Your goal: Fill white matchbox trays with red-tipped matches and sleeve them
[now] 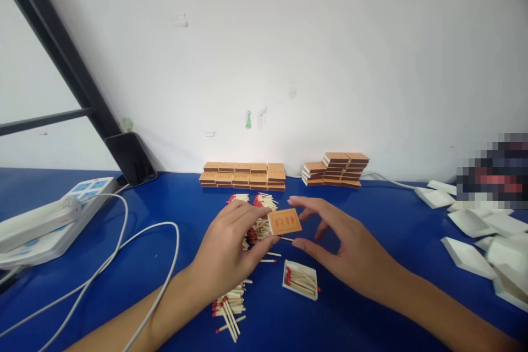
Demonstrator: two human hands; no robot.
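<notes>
Between thumb and fingers, my left hand (231, 245) grips an orange matchbox (285, 221) by its left side, above the blue table. My right hand (338, 242) is just to the right of the box, thumb and fingers spread apart, with nothing seen between them. Below the two hands lies a white matchbox tray (313, 293) holding several red-tipped matches (300, 280), one head poking past its right edge. A heap of loose matches (231, 302) spreads under and around my left hand, which hides part of it.
Stacked matchboxes (243, 177) line the wall, with a second stack (336, 169) to their right. White empty trays (470, 256) pile up at the right. On the left are a power strip (53, 225), a white cable (175, 242) crossing over my left forearm, and a black phone (131, 158).
</notes>
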